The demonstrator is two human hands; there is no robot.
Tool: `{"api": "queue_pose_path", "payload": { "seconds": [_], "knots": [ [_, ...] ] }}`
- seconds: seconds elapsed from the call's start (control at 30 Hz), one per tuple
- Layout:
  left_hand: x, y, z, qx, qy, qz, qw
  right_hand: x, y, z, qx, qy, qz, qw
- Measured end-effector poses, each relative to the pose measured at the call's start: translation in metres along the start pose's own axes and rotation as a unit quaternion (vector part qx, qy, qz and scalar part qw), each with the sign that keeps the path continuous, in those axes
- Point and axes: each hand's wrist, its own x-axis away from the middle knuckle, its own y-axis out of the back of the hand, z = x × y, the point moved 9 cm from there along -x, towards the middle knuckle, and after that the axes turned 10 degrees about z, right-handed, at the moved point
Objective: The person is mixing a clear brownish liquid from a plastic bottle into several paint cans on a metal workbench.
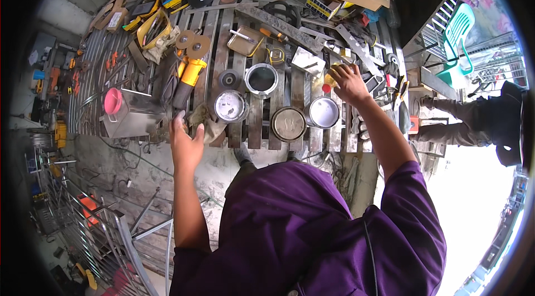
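While the left hand (186, 147) is at the near edge of the slatted metal table (254, 135), its thumb and fingers are spread apart, and I see nothing held between them. Just beside it lies a crumpled beige cloth (209, 131), and a little farther is a yellow and dark power tool (190, 75). The right hand (350, 83) reaches over the other side of the table, with its fingers bent over a yellow thing with a red end (330, 80). Because the fingers cover most of this thing, I cannot tell if they grip it or only rest on it. It is just behind an open can with pale contents (324, 112), near a white flat piece (308, 62). To the left of this can stands a closed round can (288, 124); behind the closed one and more to the left is an open can with dark inside (261, 80), and nearer to the left hand is another open can with whitish contents (229, 106). Farther back are a shallow tray (245, 44) and a long metal bar (278, 27). At the right, beyond the table, another person's legs (454, 122) are visible.
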Motion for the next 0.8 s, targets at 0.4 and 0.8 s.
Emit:
{"api": "queue_pose_path", "payload": {
  "seconds": [0.4, 0.8],
  "knots": [
    [0.002, 0.057, -0.128, 0.146, -0.268, -0.001, 0.952, 0.043, 0.217, -0.012, -0.621, 0.003, -0.178, 0.763],
    [-0.015, 0.078, -0.328, 0.411, -0.504, 0.066, 0.757, 0.005, 0.396, 0.134, -0.664, 0.198, -0.205, 0.691]
  ]
}}
